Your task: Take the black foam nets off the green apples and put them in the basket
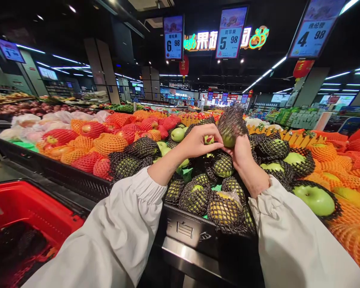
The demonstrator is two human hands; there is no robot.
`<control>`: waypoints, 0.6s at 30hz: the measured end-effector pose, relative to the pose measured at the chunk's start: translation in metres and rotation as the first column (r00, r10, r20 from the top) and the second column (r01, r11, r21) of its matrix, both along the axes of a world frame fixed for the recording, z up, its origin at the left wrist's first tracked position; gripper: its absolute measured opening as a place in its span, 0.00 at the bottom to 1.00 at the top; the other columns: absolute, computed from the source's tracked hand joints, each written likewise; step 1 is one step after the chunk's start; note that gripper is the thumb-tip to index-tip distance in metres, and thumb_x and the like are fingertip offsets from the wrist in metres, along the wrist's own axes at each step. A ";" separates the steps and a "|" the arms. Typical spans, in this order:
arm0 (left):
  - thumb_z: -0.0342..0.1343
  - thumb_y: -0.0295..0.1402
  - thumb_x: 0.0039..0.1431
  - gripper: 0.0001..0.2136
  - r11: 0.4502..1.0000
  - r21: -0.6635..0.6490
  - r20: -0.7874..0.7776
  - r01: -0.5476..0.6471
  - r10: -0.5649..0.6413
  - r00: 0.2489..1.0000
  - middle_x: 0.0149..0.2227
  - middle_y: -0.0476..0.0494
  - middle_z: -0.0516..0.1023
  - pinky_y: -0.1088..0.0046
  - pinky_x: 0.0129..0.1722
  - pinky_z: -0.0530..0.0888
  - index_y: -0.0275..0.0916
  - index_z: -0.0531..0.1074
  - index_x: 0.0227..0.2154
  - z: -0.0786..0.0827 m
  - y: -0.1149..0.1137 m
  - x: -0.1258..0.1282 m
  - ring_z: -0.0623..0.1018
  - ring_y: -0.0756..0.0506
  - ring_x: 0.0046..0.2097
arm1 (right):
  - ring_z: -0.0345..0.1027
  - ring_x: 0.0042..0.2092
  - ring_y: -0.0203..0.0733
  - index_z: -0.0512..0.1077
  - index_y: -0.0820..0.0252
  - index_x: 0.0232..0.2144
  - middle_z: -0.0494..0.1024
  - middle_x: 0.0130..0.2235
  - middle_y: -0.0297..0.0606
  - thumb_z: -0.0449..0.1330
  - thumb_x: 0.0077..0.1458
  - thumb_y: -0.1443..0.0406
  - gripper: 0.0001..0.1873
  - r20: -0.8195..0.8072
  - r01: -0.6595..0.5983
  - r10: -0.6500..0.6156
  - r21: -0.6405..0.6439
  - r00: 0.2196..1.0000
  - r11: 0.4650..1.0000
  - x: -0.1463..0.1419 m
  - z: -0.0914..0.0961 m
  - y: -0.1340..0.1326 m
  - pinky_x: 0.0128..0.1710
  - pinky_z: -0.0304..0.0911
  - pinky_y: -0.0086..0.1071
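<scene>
A green apple [229,140] in a black foam net sleeve [231,120] is held up above the fruit display. My right hand [243,154] grips it from below. My left hand [198,140] pinches the lower left edge of the net with its fingertips. Both arms wear white sleeves. Beneath the hands lies a pile of green apples in black nets [225,208] inside a black display bin [198,236].
A red shopping basket [24,212] sits at the lower left. Red and orange netted fruit [108,140] fills the bin to the left, orange netted fruit [351,224] the right. Price signs [231,32] hang overhead. Store aisles stretch behind.
</scene>
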State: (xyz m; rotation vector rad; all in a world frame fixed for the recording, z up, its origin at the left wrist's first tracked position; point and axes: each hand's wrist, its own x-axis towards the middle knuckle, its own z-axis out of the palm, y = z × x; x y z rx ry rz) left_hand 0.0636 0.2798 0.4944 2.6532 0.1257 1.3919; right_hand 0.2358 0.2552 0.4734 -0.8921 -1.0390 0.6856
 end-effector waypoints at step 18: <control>0.71 0.42 0.49 0.39 0.976 0.159 0.095 -0.151 0.137 0.986 0.62 0.35 0.70 0.52 0.65 0.67 0.44 0.61 0.63 -0.006 0.022 0.001 0.71 0.34 0.63 | 0.74 0.52 0.50 0.65 0.49 0.53 0.74 0.58 0.40 0.66 0.44 0.48 0.35 0.189 -0.146 0.125 0.106 0.974 0.984 -0.013 0.002 -0.012 0.45 0.78 0.47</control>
